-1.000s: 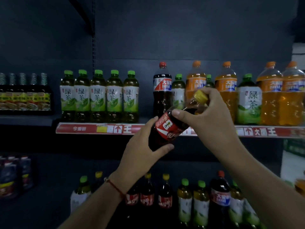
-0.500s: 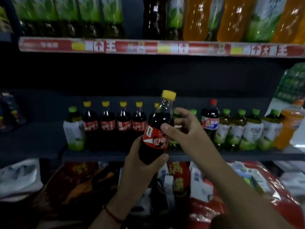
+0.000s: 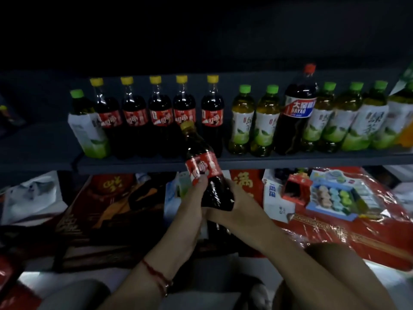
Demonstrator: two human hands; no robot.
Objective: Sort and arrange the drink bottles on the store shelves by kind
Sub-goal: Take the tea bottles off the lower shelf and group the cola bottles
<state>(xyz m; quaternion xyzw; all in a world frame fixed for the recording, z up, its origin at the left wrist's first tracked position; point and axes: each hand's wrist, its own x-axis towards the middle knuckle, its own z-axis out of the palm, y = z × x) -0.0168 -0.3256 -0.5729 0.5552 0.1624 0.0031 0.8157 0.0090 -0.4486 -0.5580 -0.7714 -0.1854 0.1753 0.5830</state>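
Head view: we note both hands gripping one dark cola bottle with a yellow cap and red label (image 3: 202, 166), held tilted in front of the dark grey shelf (image 3: 290, 161), its cap overlapping the row behind. Our left hand (image 3: 190, 204) is wrapped around the bottle's left side, fingertips on the label; a red cord bracelet (image 3: 156, 274) circles that wrist. Our right hand (image 3: 237, 206) is closed around the lower body from the right. On the shelf we record five matching yellow-capped cola bottles (image 3: 159, 115) upright in a row, a green-capped tea bottle (image 3: 89, 128) at their left, two more green tea bottles (image 3: 252, 121) at their right, then a taller red-capped dark soda bottle (image 3: 298, 108), then further green tea bottles (image 3: 348, 117). Below lie red wrapped packages (image 3: 357, 222).
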